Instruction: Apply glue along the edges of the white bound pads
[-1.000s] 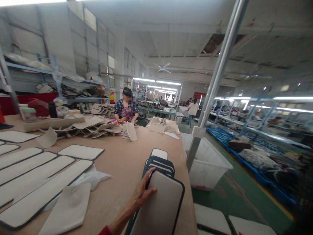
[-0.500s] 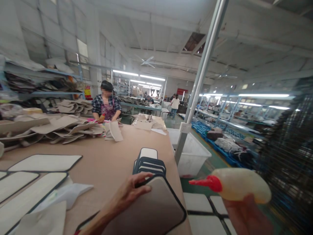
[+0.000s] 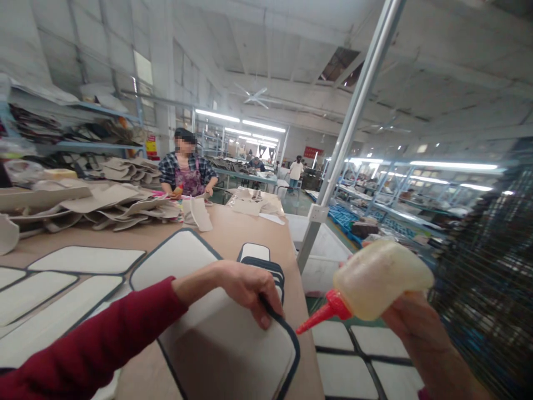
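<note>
Nearest me, my left hand (image 3: 250, 283) is pinching the edge of the big pad (image 3: 233, 347), thumb on the pale top and fingers curled over the dark rim. The pad is over the near part of the table (image 3: 311, 366), right in front of me. My right hand (image 3: 416, 319) is wrapped round a soft yellow bottle (image 3: 383, 278), near and to the right, with its red tip (image 3: 318, 321) pointing down and left. The tip is just beside the dark rim; I can't tell if they touch. To do this bit well, I think I should keep my pinch firm, hold the pad steady, keep my thumb away from the tip and not squeeze too hard. Low on the right lie more pale pads (image 3: 339, 375). Just past my left hand is a little stack of pads (image 3: 255, 253), and flat pads (image 3: 89, 259) lie on the left. Farther back are a white bin (image 3: 322, 278) on the right, a floppy grey heap (image 3: 110, 200) on the left, and a person in a checked shirt (image 3: 205, 166).
</note>
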Demonstrator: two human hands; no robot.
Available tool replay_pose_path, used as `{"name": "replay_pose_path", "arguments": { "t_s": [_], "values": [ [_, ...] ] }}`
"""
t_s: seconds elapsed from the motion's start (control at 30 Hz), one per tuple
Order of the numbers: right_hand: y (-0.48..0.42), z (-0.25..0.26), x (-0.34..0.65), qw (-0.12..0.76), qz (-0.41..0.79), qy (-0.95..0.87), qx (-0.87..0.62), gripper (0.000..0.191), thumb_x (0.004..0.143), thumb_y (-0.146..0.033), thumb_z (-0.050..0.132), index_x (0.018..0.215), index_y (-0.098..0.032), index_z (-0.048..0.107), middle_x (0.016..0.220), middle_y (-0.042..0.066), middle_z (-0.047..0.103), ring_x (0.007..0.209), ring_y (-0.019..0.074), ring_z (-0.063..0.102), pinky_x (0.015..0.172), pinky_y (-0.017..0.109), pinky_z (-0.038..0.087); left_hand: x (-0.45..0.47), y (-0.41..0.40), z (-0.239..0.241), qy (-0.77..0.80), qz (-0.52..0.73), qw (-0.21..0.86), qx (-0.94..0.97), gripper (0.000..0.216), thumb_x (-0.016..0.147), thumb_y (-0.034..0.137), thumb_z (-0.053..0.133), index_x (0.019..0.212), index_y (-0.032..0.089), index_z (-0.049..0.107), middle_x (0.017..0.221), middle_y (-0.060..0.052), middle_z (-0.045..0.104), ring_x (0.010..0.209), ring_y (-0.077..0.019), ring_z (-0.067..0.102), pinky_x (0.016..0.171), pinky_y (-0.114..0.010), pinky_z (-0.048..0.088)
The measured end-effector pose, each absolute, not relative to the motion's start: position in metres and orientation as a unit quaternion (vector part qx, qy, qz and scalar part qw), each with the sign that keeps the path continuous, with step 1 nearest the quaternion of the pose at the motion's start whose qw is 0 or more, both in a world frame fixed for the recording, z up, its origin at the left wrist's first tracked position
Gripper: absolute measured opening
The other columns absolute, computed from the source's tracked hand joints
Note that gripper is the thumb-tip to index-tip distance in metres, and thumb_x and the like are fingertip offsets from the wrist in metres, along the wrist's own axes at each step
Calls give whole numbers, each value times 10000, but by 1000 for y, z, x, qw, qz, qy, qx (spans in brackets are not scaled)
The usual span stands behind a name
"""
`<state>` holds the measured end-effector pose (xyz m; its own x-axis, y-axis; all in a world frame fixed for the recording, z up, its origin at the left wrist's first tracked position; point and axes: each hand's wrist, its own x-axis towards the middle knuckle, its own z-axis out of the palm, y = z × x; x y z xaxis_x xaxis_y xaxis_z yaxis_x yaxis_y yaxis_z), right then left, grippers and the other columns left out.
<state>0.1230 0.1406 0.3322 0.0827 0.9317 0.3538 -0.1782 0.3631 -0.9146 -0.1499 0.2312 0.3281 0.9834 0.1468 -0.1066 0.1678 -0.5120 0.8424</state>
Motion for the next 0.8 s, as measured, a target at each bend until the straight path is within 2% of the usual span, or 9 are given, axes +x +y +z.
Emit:
{"name": "replay_pose_path", "arguments": {
  "t_s": [0.1, 0.17, 0.23, 0.47, 0.63, 0.8],
  "values": [
    [149, 337, 118, 630, 448, -530, -348, 705, 480, -423, 863, 1131, -288, 628, 858, 42, 707, 825, 284, 674, 775, 395, 564, -142, 232, 334, 56, -44, 510, 857, 451, 702, 423, 746, 982, 70, 757, 873, -58, 736, 877, -244, 668, 803, -232, 494],
    [155, 336, 119, 629, 453, -534, -337, 786, 446, -407, 891, 1171, -298, 608, 873, 46, 713, 734, 263, 676, 675, 369, 575, -138, 232, 338, 39, -59, 520, 851, 406, 704, 382, 750, 973, 78, 762, 884, -56, 740, 896, -256, 673, 844, -247, 490],
    [158, 334, 120, 627, 464, -538, -320, 764, 460, -407, 897, 1162, -315, 610, 890, 53, 716, 704, 250, 671, 637, 358, 569, -135, 230, 341, 32, -73, 530, 844, 380, 694, 352, 761, 965, 86, 766, 883, -52, 743, 895, -257, 679, 855, -248, 491],
    [158, 333, 118, 588, 503, -564, -290, 606, 479, -431, 898, 1026, -327, 659, 914, 77, 714, 741, 276, 671, 662, 431, 556, -128, 226, 338, 16, -98, 544, 833, 340, 664, 262, 771, 937, 59, 766, 819, -37, 744, 917, -256, 676, 814, -221, 507],
    [159, 325, 126, 581, 522, -560, -278, 668, 516, -390, 892, 1129, -343, 628, 961, 67, 708, 821, 280, 675, 699, 415, 556, -125, 222, 337, 19, -121, 558, 821, 292, 680, 202, 737, 937, 68, 769, 834, -29, 744, 944, -261, 672, 885, -245, 488],
    [162, 320, 132, 586, 524, -554, -273, 693, 492, -382, 902, 1128, -300, 639, 972, 76, 703, 871, 297, 666, 753, 451, 556, -123, 218, 340, -3, -115, 557, 823, 297, 669, 213, 755, 928, 67, 769, 839, -27, 744, 960, -260, 666, 873, -232, 490]
  ]
}}
